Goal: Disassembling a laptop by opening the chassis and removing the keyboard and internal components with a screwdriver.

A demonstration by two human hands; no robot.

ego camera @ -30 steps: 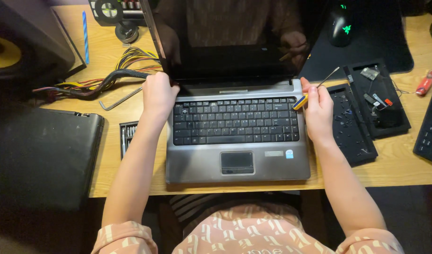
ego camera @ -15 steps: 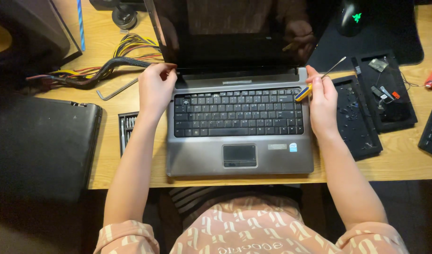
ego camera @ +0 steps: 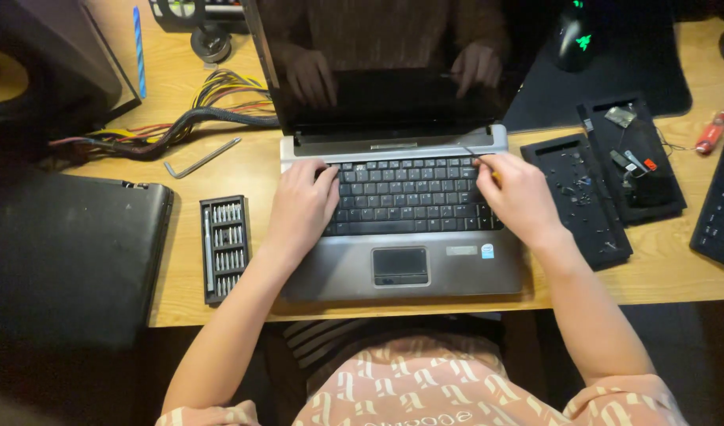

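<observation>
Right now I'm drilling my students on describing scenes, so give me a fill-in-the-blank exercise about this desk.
1. The left hand rests on the ____ edge of the laptop keyboard.
2. The right hand holds a thin ____ over the keyboard's top right corner.
3. The screwdriver bit set lies to the ____ of the laptop.
4. The laptop's screen is ____, reflecting both hands.

Missing words: left; screwdriver; left; dark

Both bare forearms reached forward, the left hand (ego camera: 303, 207) lying palm down with fingers curled, the right hand (ego camera: 520, 197) loosely closed, knuckles up, fingertips pinched together.
</observation>
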